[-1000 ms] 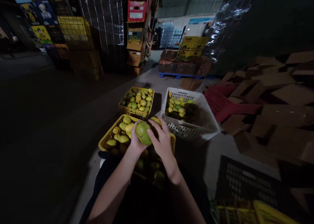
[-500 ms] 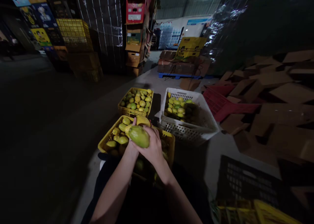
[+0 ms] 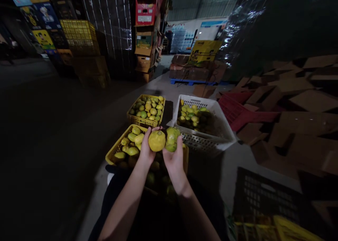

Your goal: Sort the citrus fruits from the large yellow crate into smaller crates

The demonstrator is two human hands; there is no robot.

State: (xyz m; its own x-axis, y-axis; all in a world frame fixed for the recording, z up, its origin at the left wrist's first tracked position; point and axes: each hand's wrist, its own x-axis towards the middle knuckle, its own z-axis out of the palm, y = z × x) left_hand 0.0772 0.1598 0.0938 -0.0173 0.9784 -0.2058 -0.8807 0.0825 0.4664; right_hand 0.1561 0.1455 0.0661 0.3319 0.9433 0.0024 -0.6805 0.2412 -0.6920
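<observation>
My left hand [image 3: 148, 146] is closed around a yellow papaya [image 3: 156, 141], its end turned towards me. In my right hand [image 3: 174, 156] is a greener, blotchy papaya [image 3: 172, 138], with the thumb along its right side. The two fruits are side by side, nearly touching, above the near yellow crate [image 3: 112, 153]. Yellow and green papayas [image 3: 132, 151] fill the left part of that crate; its right part lies in shadow behind my arms.
Beyond it stands a second yellow crate [image 3: 132, 118] of papayas. On the right, a white crate [image 3: 221, 123] holds more, grouped at its left. A red crate [image 3: 235, 109] and flattened cardboard [image 3: 301, 128] lie farther right. A black crate [image 3: 264, 191] is at lower right.
My hands have moved apart and turned. The green papaya that was in front has shifted right and up in my right hand, and the yellow one now shows fully in my left.
</observation>
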